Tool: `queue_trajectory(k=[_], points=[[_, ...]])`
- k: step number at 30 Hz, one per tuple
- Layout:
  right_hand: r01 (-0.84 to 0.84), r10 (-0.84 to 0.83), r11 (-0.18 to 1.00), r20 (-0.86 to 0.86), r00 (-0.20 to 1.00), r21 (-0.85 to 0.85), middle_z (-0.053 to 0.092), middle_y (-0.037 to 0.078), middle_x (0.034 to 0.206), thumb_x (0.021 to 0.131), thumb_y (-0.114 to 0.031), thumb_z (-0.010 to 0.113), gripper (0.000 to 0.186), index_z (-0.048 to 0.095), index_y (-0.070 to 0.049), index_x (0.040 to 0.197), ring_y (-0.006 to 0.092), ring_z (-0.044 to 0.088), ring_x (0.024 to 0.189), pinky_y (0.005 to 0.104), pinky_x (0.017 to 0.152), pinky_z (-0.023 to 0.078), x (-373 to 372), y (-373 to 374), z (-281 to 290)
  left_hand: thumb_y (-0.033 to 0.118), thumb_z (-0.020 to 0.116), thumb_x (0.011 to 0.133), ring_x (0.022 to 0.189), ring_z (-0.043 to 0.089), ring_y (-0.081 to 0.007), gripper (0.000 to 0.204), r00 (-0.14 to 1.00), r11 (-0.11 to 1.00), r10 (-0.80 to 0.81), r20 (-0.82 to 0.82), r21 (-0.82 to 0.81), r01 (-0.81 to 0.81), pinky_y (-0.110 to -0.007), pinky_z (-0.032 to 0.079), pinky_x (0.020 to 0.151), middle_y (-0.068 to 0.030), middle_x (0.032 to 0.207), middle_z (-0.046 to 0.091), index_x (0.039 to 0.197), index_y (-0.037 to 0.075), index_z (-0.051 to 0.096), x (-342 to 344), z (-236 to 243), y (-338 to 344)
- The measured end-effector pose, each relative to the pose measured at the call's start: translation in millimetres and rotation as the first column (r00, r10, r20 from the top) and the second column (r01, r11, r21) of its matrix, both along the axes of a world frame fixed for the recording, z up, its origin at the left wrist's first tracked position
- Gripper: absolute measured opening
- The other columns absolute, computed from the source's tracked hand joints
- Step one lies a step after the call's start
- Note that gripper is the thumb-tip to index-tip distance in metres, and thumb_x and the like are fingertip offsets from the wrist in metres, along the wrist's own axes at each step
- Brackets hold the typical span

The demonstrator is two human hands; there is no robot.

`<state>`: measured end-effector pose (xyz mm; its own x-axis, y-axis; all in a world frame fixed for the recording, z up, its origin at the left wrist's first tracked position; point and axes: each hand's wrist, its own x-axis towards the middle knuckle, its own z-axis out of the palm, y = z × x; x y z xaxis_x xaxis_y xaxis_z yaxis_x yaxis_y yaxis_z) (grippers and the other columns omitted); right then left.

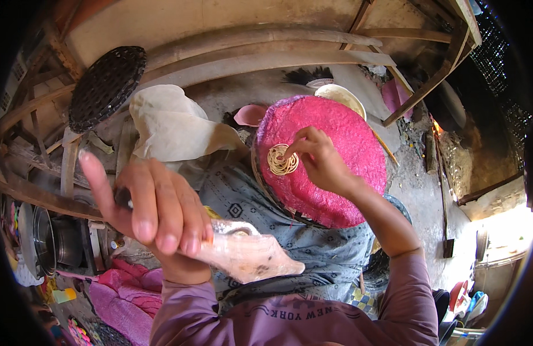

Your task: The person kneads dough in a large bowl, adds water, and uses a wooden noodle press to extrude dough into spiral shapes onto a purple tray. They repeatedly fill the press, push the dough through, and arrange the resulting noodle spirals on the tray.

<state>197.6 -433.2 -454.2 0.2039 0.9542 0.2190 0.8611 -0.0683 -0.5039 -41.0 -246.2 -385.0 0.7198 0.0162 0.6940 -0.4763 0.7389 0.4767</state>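
Note:
My left hand point(162, 207) is raised at the left, its fingers wrapped round a clear plastic piping bag point(249, 254) with a pale filling. The narrow end of the bag points right, over my lap. A flat spiral of thin pale dough strands point(281, 160) lies on a bright pink cloth point(341, 173). That cloth covers a large round tray or basket in front of my knees. Bent and pinched together, the fingers of my right hand point(321, 158) touch the spiral's right edge. The fingertips partly hide what they grip.
Behind the pink cloth stands a pale basin point(342, 99), with a small pink bowl point(250, 115) to its left. A whitish sheet point(171, 124) lies at the left, below a dark woven tray point(108, 86). Wooden beams point(266, 63) cross the back. Pots point(64, 245) sit at far left.

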Motion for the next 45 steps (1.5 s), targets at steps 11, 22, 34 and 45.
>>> queue_trajectory(k=[11, 22, 34, 45], points=[[-0.093, -0.248, 0.942, -0.856, 0.453, -0.322, 0.068, 0.019, 0.083, 0.094, -0.07, 0.028, 0.076, 0.055, -0.004, 0.116, 0.0183, 0.065, 0.056, 0.0271, 0.047, 0.053, 55, -44, 104, 0.061, 0.029, 0.095, 0.086, 0.054, -0.0258, 0.06, 0.95, 0.887, 0.278, -0.145, -0.342, -0.311, -0.045, 0.042, 0.094, -0.0083, 0.086, 0.054, 0.094, 0.006, 0.053, 204, 5, 57], [0.138, -0.466, 0.825, -0.521, 0.715, -0.548, 0.055, 0.006, 0.06, 0.092, -0.074, 0.027, 0.074, 0.059, -0.008, 0.082, 0.0142, 0.055, 0.048, 0.0287, 0.044, 0.045, 77, -10, 92, 0.07, 0.022, 0.092, 0.075, 0.053, -0.0268, 0.07, 0.984, 0.791, 0.029, -0.177, -0.598, -0.131, -0.045, 0.043, 0.083, -0.0083, 0.075, 0.054, 0.08, 0.009, 0.056, 273, -69, 88], [0.196, -0.494, 0.807, -0.454, 0.741, -0.558, 0.052, 0.004, 0.06, 0.093, -0.074, 0.025, 0.076, 0.058, -0.006, 0.087, 0.0121, 0.055, 0.05, 0.0261, 0.044, 0.046, 78, -10, 107, 0.055, 0.034, 0.092, 0.073, 0.052, -0.0219, 0.049, 0.96, 0.801, 0.135, -0.246, -0.543, -0.251, -0.039, 0.043, 0.078, -0.0034, 0.073, 0.051, 0.08, 0.012, 0.054, 268, -42, 79], [0.277, -0.489, 0.814, -0.345, 0.801, -0.511, 0.054, 0.006, 0.063, 0.091, -0.075, 0.031, 0.082, 0.064, -0.001, 0.104, 0.015, 0.053, 0.052, 0.0299, 0.05, 0.044, 89, -22, 97, 0.061, 0.028, 0.093, 0.067, 0.051, -0.0251, 0.057, 0.979, 0.75, 0.008, -0.203, -0.646, -0.14, -0.043, 0.042, 0.075, -0.0048, 0.069, 0.051, 0.077, 0.012, 0.052, 280, -75, 71]])
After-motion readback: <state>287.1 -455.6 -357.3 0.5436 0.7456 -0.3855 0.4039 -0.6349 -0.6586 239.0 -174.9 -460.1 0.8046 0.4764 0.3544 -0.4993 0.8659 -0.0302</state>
